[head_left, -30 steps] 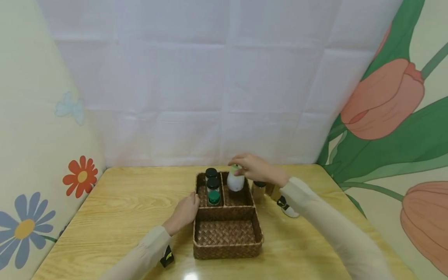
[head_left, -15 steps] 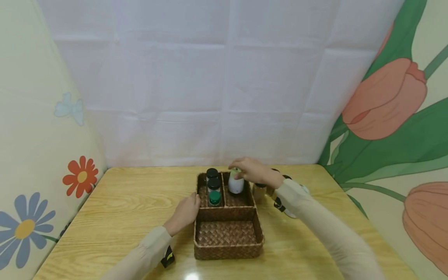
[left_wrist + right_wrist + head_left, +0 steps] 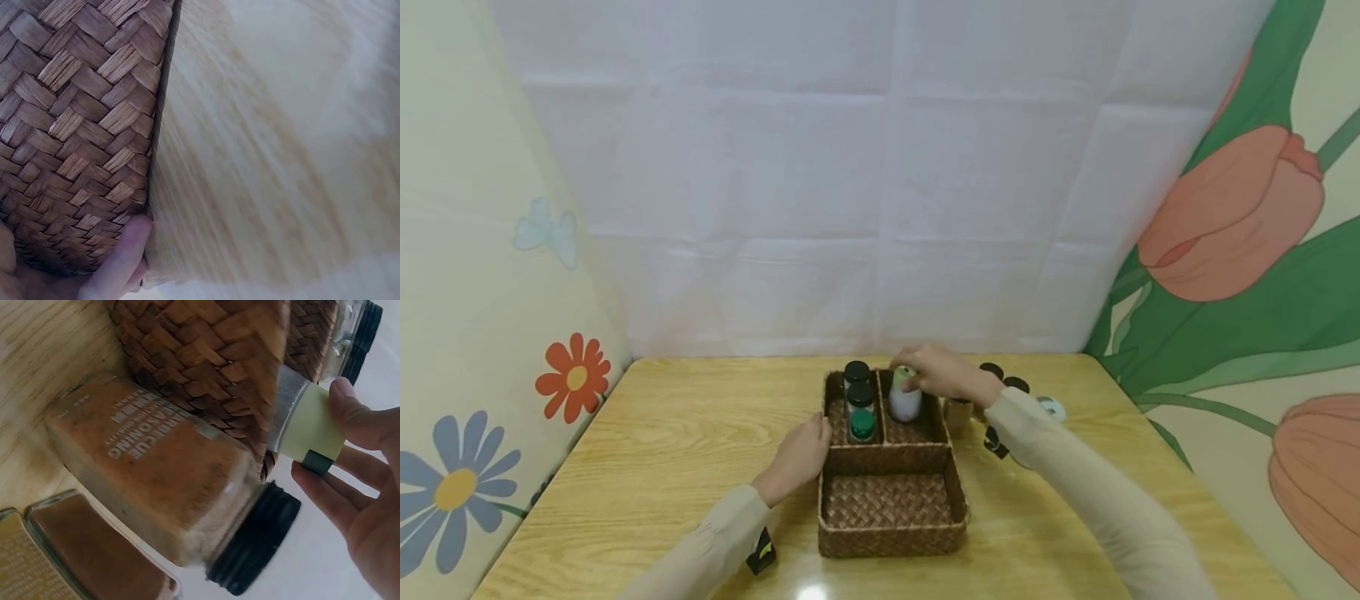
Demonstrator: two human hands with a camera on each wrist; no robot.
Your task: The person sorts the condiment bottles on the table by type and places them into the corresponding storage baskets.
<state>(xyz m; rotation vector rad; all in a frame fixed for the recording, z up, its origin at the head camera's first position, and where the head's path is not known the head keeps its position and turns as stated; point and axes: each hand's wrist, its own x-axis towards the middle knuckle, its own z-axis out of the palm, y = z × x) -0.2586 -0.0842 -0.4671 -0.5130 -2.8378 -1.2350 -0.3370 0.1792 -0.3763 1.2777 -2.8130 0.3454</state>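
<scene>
A brown woven basket (image 3: 891, 543) with three compartments stands on the table. My left hand (image 3: 802, 452) holds its left wall; in the left wrist view, a finger (image 3: 125, 256) lies against the weave. With my right hand (image 3: 942, 372) I pinch the pale green cap (image 3: 312, 419) of a seasoning bottle (image 3: 906, 402). That bottle is upright inside the back right compartment, though its base is hard to see. Two black-lidded jars (image 3: 860, 395) and a green-lidded jar (image 3: 862, 425) stand in a row in the back left compartment.
Outside the basket's right wall stands a black-capped barbecue seasoning jar (image 3: 156, 462). Beside it are a brown-filled jar (image 3: 94, 544) and a yellow-labelled one (image 3: 22, 565). A white round top (image 3: 1052, 408) shows further right. A white cloth (image 3: 775, 208) hangs behind the table.
My right hand has lowered the seasoning bottle further into the back right compartment. The left hand keeps its hold on the basket.
</scene>
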